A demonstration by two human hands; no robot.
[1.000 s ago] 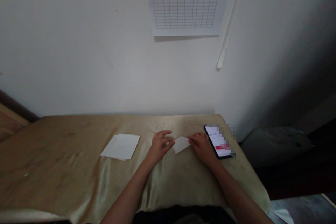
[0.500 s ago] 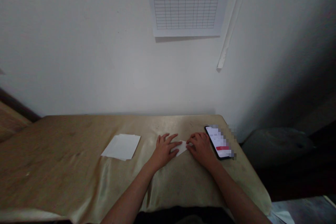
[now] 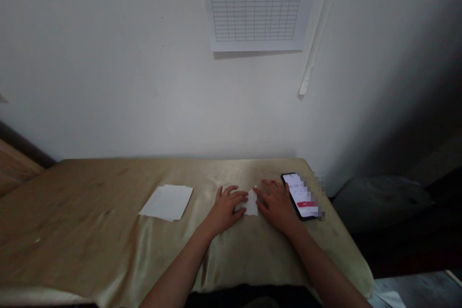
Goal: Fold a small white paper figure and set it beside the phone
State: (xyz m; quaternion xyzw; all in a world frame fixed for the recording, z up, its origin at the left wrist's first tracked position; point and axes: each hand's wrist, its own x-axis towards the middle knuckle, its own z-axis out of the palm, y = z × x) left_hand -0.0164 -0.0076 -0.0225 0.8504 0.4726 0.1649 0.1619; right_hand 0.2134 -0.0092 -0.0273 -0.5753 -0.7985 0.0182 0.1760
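A small folded piece of white paper (image 3: 251, 206) lies on the cloth-covered table between my two hands, its top narrowing to a point. My left hand (image 3: 226, 208) rests at the paper's left edge, fingers spread, with fingertips touching it. On the other side, my right hand (image 3: 276, 203) lies with fingers apart, its thumb and index finger at the paper's right edge. Both palms face down, and the spots under the fingertips are hidden.
A stack of white paper sheets (image 3: 168, 202) lies to the left. Close by my right hand is a phone (image 3: 301, 197) with a lit timer screen, partly pixelated. The table (image 3: 90, 221) meets a white wall bearing a printed chart (image 3: 256, 9).
The paper between my hands has been turned, and more of it shows. My right fingers have spread and shifted slightly up; my left hand has moved only a little.
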